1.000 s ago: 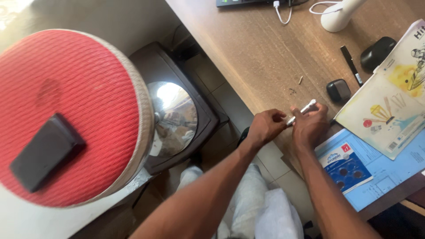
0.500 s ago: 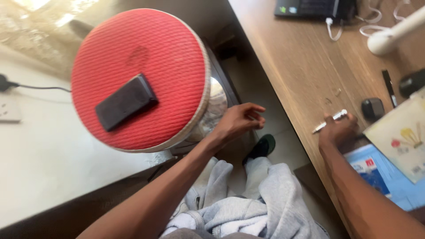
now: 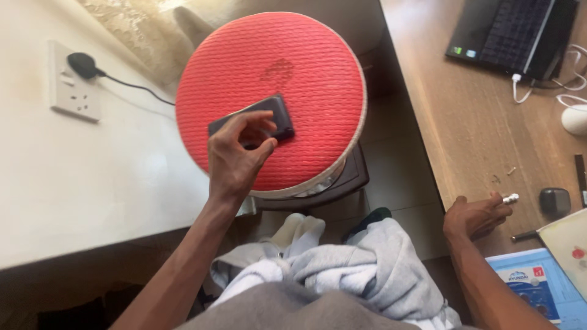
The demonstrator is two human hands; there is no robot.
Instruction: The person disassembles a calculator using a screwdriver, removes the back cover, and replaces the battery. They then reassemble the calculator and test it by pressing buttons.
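- Looking down, we see the red round stool cushion [image 3: 275,79] as the largest thing, standing between the white wall with its socket plate [image 3: 73,82] and the wooden surface [image 3: 483,134].
- On our lap lies a bundle of grey and white clothing [image 3: 367,269], below both arms.
- At the far end of the wooden surface sits a dark laptop [image 3: 513,33], well apart from both hands.
- Our left hand [image 3: 235,153] reaches over the cushion, fingers curled and pinching the near edge of the dark phone [image 3: 269,119], thumb on one side, fingertips on the other; the phone lies flat on the cushion, partly under the fingers.
- Our right hand [image 3: 474,214] rests at the edge of the wooden surface, loosely closed around a small white pen-like tool [image 3: 510,198] whose tip pokes out past the fingers.
- Just beyond that tip sits a small dark device [image 3: 554,200], near but not touching.
- Two tiny screws [image 3: 502,175] lie loose on the wood close to the right hand.
- Risk, as we judge it: the grip on the phone is only an edge pinch on a ribbed, domed cushion, so it could slip and drop to the floor; a careless sweep of the right wrist could scatter the screws.
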